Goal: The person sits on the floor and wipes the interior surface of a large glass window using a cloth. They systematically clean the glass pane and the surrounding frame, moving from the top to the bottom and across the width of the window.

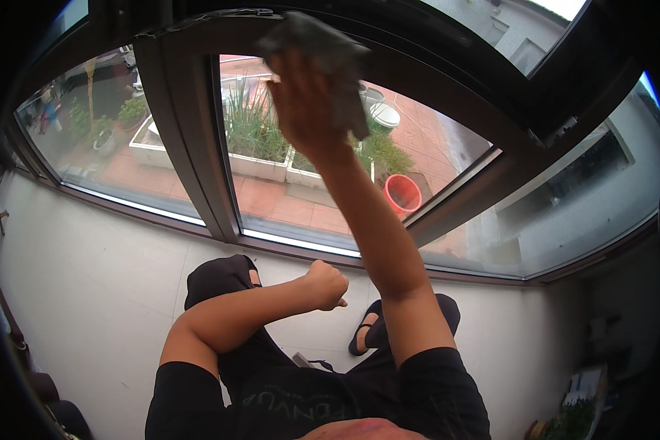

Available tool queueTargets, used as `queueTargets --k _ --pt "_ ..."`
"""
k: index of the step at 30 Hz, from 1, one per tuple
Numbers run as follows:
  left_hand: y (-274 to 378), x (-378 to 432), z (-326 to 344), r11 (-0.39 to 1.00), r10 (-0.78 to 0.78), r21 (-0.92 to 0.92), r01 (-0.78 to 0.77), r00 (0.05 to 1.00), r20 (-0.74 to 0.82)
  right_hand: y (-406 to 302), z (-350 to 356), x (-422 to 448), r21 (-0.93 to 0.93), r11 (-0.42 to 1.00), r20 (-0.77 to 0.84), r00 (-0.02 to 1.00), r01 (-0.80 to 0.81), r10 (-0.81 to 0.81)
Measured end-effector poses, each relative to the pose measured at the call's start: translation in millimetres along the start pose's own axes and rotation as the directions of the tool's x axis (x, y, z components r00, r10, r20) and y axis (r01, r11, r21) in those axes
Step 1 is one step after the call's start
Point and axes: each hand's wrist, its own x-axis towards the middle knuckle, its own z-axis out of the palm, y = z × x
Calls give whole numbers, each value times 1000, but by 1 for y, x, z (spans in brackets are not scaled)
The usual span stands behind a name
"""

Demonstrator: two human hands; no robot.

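Note:
A grey cloth (324,47) lies under my right hand (305,104), which is raised against the dark horizontal rail of the window frame (418,77). The cloth covers part of the rail, and one end hangs down over the window glass (308,212). Blur hides how firmly the fingers grip the cloth. My left hand (328,285) is curled above the floor between my knees, below the window, and touches neither glass nor frame. Its fingers are mostly turned away, and nothing shows in it.
Fixed panes (115,165) stand on both sides of the middle one, above a pale tiled floor (115,275). Outside are white planters (258,168) with green plants and a red bucket (402,193). A leafy plant (569,421) stands at the lower right.

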Motion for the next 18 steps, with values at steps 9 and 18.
queueTargets --k 9,18 --pt "-27 26 0 995 -94 -41 91 992 -83 -25 -10 44 261 964 79 996 -49 29" --pt "-1 16 -12 998 22 -63 -18 997 68 -39 9 63 277 951 152 972 134 -181"
